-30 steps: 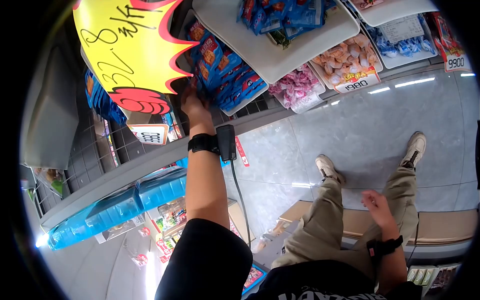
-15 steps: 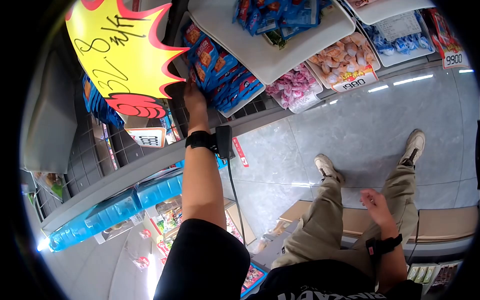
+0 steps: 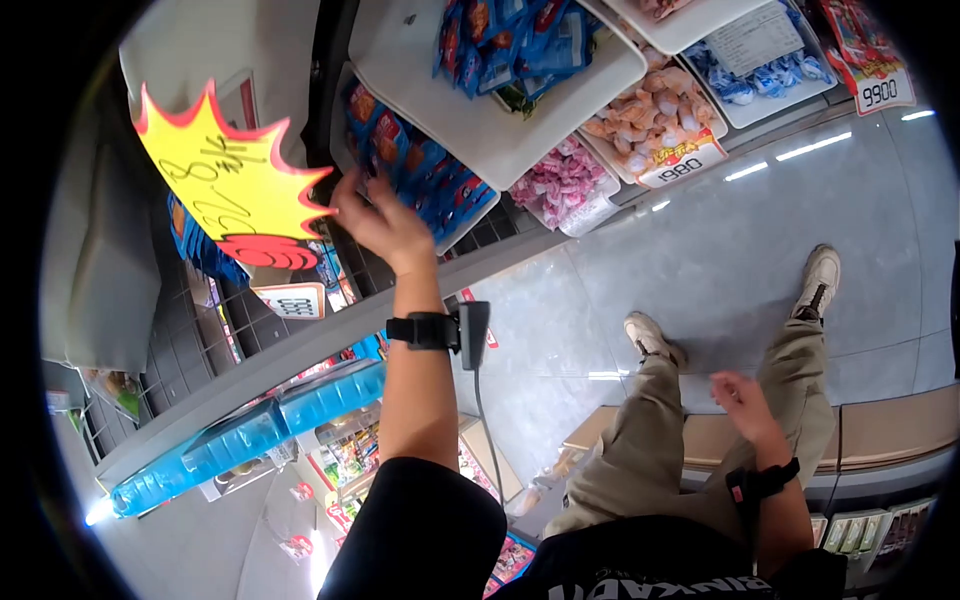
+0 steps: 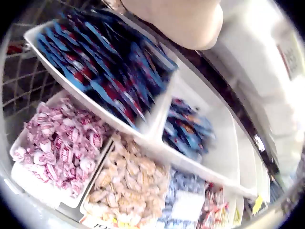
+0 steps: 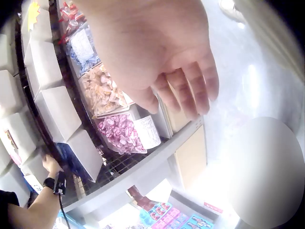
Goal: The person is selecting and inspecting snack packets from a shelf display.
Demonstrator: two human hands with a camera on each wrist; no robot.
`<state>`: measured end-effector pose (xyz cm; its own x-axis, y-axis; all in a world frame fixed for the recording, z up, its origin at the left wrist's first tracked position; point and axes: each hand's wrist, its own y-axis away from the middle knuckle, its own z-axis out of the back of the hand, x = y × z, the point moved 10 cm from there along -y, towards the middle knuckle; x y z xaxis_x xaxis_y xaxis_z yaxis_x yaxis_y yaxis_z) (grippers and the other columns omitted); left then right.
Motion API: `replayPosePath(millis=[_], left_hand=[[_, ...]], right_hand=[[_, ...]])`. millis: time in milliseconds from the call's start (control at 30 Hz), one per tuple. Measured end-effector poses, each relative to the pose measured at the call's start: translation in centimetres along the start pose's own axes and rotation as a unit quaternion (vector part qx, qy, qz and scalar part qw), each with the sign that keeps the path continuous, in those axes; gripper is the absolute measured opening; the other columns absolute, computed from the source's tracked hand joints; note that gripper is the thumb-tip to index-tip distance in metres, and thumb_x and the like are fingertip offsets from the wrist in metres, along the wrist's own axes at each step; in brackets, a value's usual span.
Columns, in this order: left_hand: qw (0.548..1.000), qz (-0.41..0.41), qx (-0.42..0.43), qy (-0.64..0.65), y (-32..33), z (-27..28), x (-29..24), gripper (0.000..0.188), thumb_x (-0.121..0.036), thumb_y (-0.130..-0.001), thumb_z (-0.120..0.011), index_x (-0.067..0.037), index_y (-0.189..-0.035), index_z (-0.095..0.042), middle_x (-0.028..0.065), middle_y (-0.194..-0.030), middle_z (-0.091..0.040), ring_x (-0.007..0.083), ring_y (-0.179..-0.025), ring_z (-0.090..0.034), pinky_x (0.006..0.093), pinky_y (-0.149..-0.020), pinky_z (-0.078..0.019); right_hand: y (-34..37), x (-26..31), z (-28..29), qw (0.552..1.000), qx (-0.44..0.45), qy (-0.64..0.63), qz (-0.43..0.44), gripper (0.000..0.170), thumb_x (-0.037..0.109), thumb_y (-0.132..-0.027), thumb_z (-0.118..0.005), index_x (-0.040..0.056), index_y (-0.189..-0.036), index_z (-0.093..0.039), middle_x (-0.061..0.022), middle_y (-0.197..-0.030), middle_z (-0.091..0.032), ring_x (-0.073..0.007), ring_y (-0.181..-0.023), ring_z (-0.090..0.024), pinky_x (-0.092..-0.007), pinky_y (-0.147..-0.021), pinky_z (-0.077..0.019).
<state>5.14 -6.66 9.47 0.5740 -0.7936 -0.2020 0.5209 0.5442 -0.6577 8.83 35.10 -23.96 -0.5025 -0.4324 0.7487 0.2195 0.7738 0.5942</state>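
Head view: your left hand [image 3: 385, 228] is at the left end of a white tray [image 3: 470, 228] of blue packets [image 3: 435, 185], fingers bent; whether they pinch one cannot be told. The spiky price sign [image 3: 225, 175] just to the left could snag your knuckles, and a hurried pull on tightly packed packets could spill neighbours. Left wrist view: the packets lean edge-on, long edges slanting from far left to near right. Right wrist view: your right hand [image 5: 159, 52] is empty, fingers loosely curved.
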Motion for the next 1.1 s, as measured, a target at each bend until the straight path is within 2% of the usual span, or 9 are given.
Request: replayPosePath(millis=[67, 167, 300, 400, 467, 567, 667, 867, 1100], left_hand=[[0.977, -0.188, 0.088, -0.056, -0.1, -3.4, -7.7, 0.032, -0.008, -0.080, -0.053, 0.004, -0.109, -0.048, 0.0191, -0.105, -0.049, 0.0288, -0.097, -0.050, 0.0340, -0.086, -0.0385], [0.963, -0.215, 0.156, -0.036, -1.8, -8.6, -10.4, 0.034, -0.008, -0.078, -0.049, 0.004, -0.111, -0.047, 0.0235, -0.112, -0.045, 0.0374, -0.106, -0.044, 0.0396, -0.088, -0.0355], [0.977, -0.017, 0.213, 0.000, -6.8, -15.3, -4.4, 0.046, -0.014, -0.077, -0.048, 0.010, -0.115, -0.041, 0.0263, -0.113, -0.048, 0.0406, -0.103, -0.047, 0.0388, -0.086, -0.0374], [0.939, 0.068, 0.318, -0.115, -8.9, -19.8, -0.5, 0.045, -0.020, -0.077, -0.048, 0.011, -0.109, -0.047, 0.0275, -0.106, -0.052, 0.0390, -0.100, -0.050, 0.0382, -0.086, -0.0380], [0.886, 0.229, 0.393, -0.086, -6.9, -21.8, 3.5, 0.039, -0.023, -0.077, -0.048, 0.008, -0.100, -0.055, 0.0269, -0.097, -0.056, 0.0392, -0.095, -0.052, 0.0397, -0.083, -0.0394], [0.916, 0.067, 0.368, -0.147, -7.1, -19.5, -1.0, 0.033, -0.024, -0.078, -0.048, 0.003, -0.094, -0.059, 0.0248, -0.088, -0.059, 0.0401, -0.087, -0.055, 0.0407, -0.078, -0.0414], [0.939, 0.016, 0.305, -0.160, -7.4, -16.9, -2.0, 0.029, -0.021, -0.081, -0.045, -0.001, -0.096, -0.060, 0.0237, -0.087, -0.060, 0.0396, -0.084, -0.056, 0.0400, -0.076, -0.0430], [0.991, -0.056, 0.118, -0.035, -6.4, -8.8, -6.5, 0.027, -0.011, -0.083, -0.042, 0.004, -0.099, -0.057, 0.0265, -0.091, -0.058, 0.0402, -0.088, -0.055, 0.0391, -0.078, -0.0441], [0.989, -0.088, 0.105, -0.064, -5.9, -8.0, -5.4, 0.028, -0.012, -0.084, -0.043, 0.007, -0.101, -0.055, 0.0291, -0.095, -0.056, 0.0409, -0.090, -0.055, 0.0400, -0.078, -0.0448]], right_hand=[[0.1, 0.0, 0.0, 1.000, 0.004, -0.002, -0.003, 0.017, 0.010, -0.080, -0.056, 0.0011, -0.094, -0.056, -0.0066, -0.069, -0.057, -0.0143, -0.061, -0.053, -0.0265, -0.054, -0.0422], [0.2, -0.1, 0.2, 1.000, 0.005, -0.026, -0.006, 0.017, 0.010, -0.080, -0.056, 0.0016, -0.094, -0.056, -0.0067, -0.069, -0.058, -0.0142, -0.061, -0.054, -0.0266, -0.054, -0.0425], [0.4, 0.0, 1.1, 1.000, -0.007, -0.029, -0.008, 0.017, 0.011, -0.080, -0.056, 0.0023, -0.095, -0.056, -0.0070, -0.070, -0.058, -0.0141, -0.062, -0.054, -0.0264, -0.055, -0.0429], [0.7, 0.3, 1.8, 0.999, -0.015, -0.032, -0.007, 0.018, 0.011, -0.080, -0.056, 0.0022, -0.095, -0.057, -0.0069, -0.069, -0.058, -0.0140, -0.062, -0.054, -0.0264, -0.055, -0.0431], [1.0, 0.5, 1.9, 0.999, -0.016, -0.032, -0.011, 0.018, 0.011, -0.080, -0.057, 0.0021, -0.095, -0.057, -0.0068, -0.069, -0.058, -0.0139, -0.061, -0.054, -0.0265, -0.055, -0.0432], [1.0, 0.7, 1.8, 0.999, -0.016, -0.042, -0.012, 0.018, 0.012, -0.080, -0.057, 0.0017, -0.095, -0.057, -0.0064, -0.068, -0.057, -0.0137, -0.061, -0.053, -0.0267, -0.054, -0.0430], [0.9, 0.8, 1.7, 0.999, -0.018, -0.042, -0.010, 0.019, 0.013, -0.079, -0.058, 0.0014, -0.094, -0.057, -0.0061, -0.068, -0.057, -0.0133, -0.060, -0.052, -0.0268, -0.054, -0.0428], [0.2, 1.3, 0.6, 0.999, -0.004, -0.038, -0.001, 0.019, 0.012, -0.079, -0.058, 0.0023, -0.095, -0.058, -0.0060, -0.067, -0.057, -0.0135, -0.060, -0.053, -0.0264, -0.054, -0.0427], [-0.3, 1.7, -0.4, 1.000, 0.014, -0.007, -0.013, 0.018, 0.012, -0.079, -0.057, 0.0037, -0.095, -0.058, -0.0059, -0.068, -0.057, -0.0136, -0.060, -0.052, -0.0265, -0.054, -0.0427]])
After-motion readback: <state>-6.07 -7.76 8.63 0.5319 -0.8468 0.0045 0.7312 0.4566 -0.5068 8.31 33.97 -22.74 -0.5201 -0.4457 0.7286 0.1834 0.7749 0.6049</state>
